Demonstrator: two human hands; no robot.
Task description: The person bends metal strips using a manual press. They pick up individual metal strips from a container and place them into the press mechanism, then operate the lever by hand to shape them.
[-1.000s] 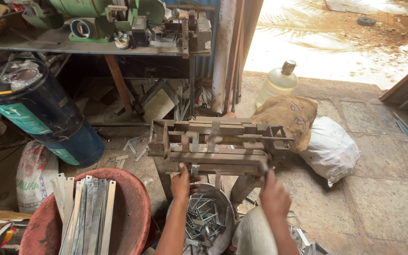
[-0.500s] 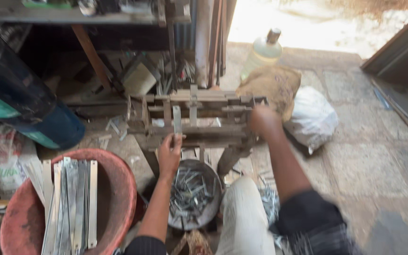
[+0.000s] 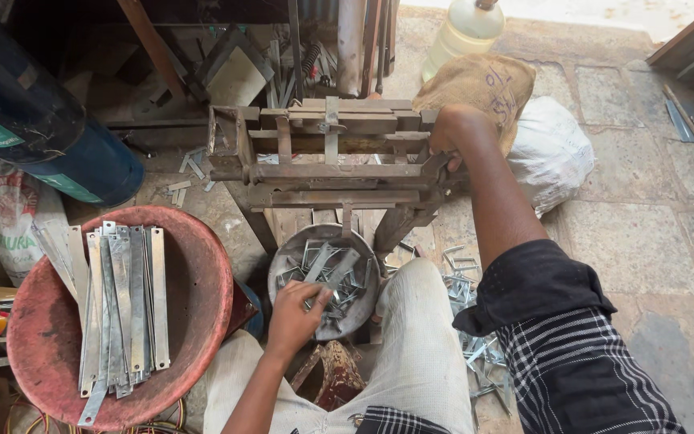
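Head view: left hand (image 3: 295, 315) down in the metal bowl (image 3: 291, 255), fingers curled among bent metal clips (image 3: 332, 273); whether pinching one, cannot tell. Right hand (image 3: 453, 128) wrapped tight around the end of the wooden press (image 3: 327, 165). Risk: sharp clip edges cutting fingertips; lever slipping, pinching knuckles against the frame.

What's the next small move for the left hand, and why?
Probably close the fingers on one bent metal piece and lift it out: the left hand already rests in the round pan, while the right hand grips the end of the bending jig.
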